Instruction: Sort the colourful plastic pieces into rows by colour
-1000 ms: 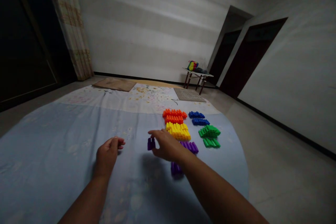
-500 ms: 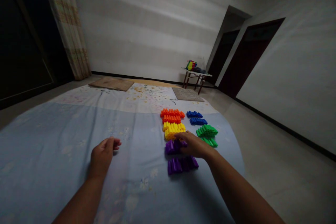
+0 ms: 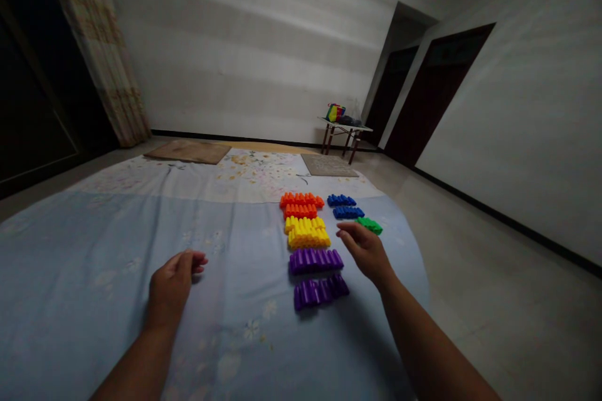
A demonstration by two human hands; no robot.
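Note:
My right hand [image 3: 367, 254] hovers to the right of the yellow and purple pieces, its thumb and forefinger slightly apart with nothing visible between them. It partly hides the green plastic pieces [image 3: 370, 225] behind it. Left of it, purple tube-like pieces lie in two rows, an upper row [image 3: 316, 260] and a nearer one [image 3: 322, 291]. Beyond these sit the yellow pieces [image 3: 308, 233]. My left hand [image 3: 173, 282] rests on the cloth at the left, fingers loosely bent and a little apart, holding nothing that I can see.
Orange pieces [image 3: 301, 202] lie behind the yellow ones, with two rows of blue pieces [image 3: 348, 212] to their right. A pale blue flowered cloth [image 3: 244, 351] covers the table. Two mats, one brown [image 3: 190, 151] and one grey [image 3: 329, 165], lie at the far edge.
My right hand has left the upper purple row and moved right, towards the green pieces. That purple row now shows in full. My left hand stays resting; the view has shifted slightly.

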